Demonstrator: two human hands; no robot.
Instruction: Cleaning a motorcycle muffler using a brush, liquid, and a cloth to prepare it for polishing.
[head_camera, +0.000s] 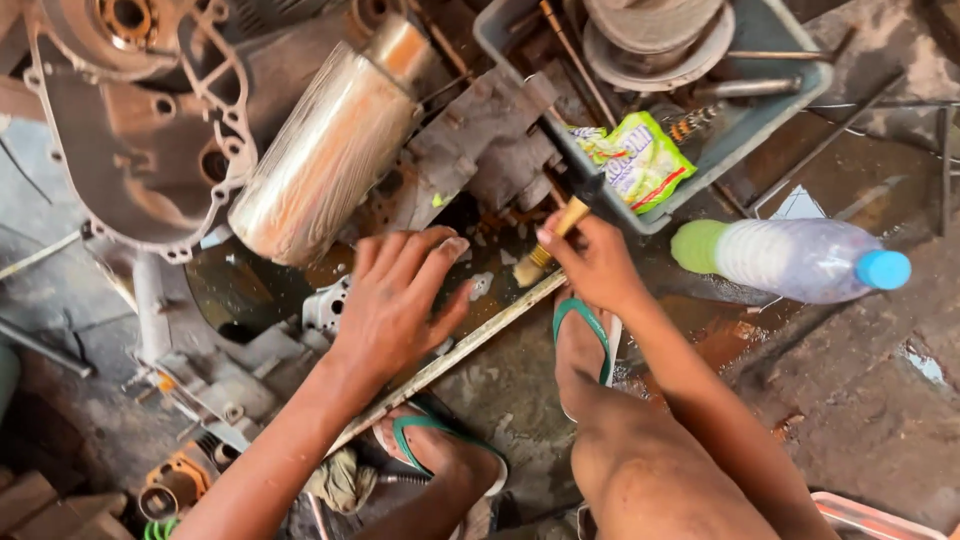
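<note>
Brush (553, 236) clasped in right hand (592, 262), bristles down; left hand (392, 300) flat, open, empty beside it.

Right hand (592, 262): grips a wooden-handled brush (556, 232) over the greasy floor (860, 400).
Left hand (398, 300): lies flat, fingers spread, beside a silver muffler (320, 160).
Bottle (790, 260): lying nearby.

Soft warm daylight, glare on metal cylinder (325, 155), dim lower-left corner, sharp focus

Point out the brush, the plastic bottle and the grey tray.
brush (562, 226), head view, on its wooden handle
plastic bottle (790, 258), head view, on its clear body
grey tray (668, 210), head view, on its near rim
</note>
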